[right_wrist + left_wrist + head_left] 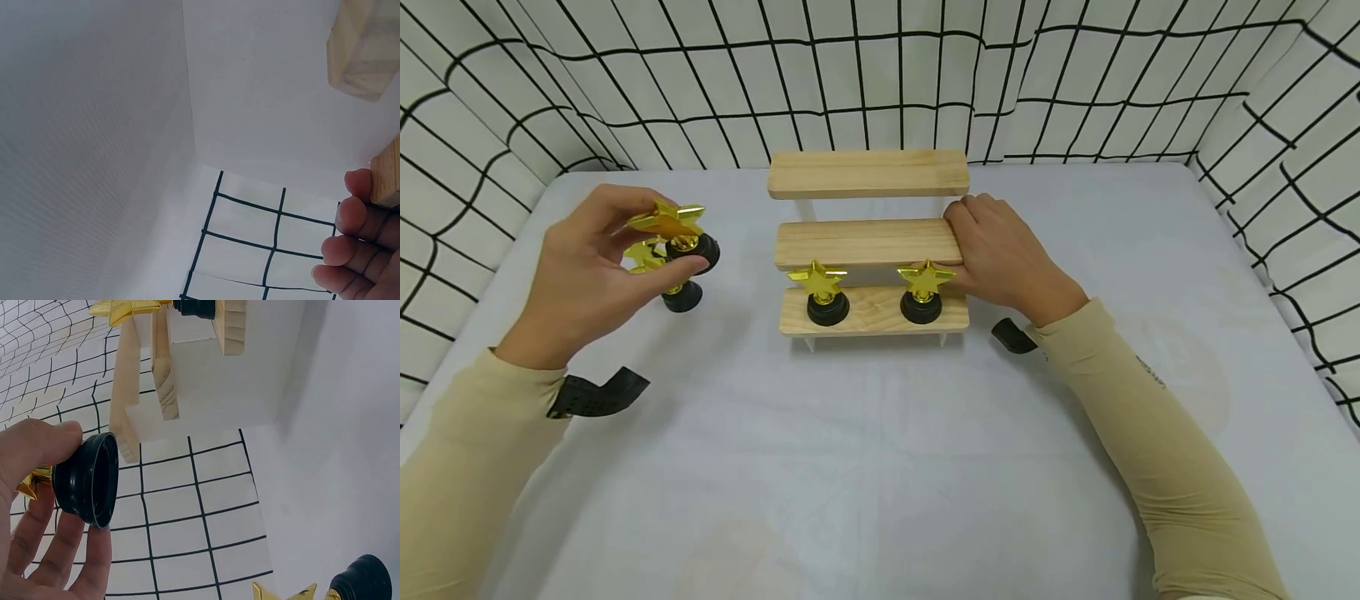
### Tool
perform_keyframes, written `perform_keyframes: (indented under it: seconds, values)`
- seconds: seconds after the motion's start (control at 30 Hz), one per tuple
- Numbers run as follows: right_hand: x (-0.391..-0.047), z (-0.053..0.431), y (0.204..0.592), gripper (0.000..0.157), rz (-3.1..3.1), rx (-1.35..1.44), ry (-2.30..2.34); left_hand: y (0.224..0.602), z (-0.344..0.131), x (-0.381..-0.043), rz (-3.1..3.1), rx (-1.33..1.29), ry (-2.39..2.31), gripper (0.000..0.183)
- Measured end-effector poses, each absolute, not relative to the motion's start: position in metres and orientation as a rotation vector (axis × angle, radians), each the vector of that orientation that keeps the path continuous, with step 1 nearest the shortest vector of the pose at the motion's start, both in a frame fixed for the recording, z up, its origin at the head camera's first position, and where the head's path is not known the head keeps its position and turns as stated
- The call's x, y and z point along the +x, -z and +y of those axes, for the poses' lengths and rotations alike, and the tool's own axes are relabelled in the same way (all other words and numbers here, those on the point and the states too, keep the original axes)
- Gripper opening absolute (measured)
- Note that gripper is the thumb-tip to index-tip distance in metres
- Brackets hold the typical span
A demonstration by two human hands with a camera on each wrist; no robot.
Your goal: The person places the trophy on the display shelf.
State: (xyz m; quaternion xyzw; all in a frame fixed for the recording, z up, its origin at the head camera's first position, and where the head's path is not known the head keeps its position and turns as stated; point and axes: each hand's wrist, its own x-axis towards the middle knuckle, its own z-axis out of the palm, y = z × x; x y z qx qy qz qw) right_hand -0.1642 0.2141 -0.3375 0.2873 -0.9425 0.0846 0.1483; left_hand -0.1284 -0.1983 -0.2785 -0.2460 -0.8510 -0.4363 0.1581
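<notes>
My left hand holds a gold star trophy by thumb and fingers, above the table at the left. In the left wrist view, the held trophy's black base is tipped so its hollow underside shows. A second star trophy stands on the table below that hand, partly hidden by it. A three-tier wooden shelf stands in the middle. On its lowest board are two star trophies, one left and one right. My right hand grips the right end of the middle board.
A white-covered table lies under everything. Black wire grid over white panels encloses the back and both sides. The shelf's top board is at the rear. Dark straps stick out at both wrists.
</notes>
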Motion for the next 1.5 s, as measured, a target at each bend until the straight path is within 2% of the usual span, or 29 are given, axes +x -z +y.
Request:
perform_keyframes:
  seconds: [1.5]
  values:
    - [-0.164,0.215,0.336,0.069,-2.748,0.808,-0.253,0.259,-0.120,-0.156,-2.447,-1.044,1.185,0.060]
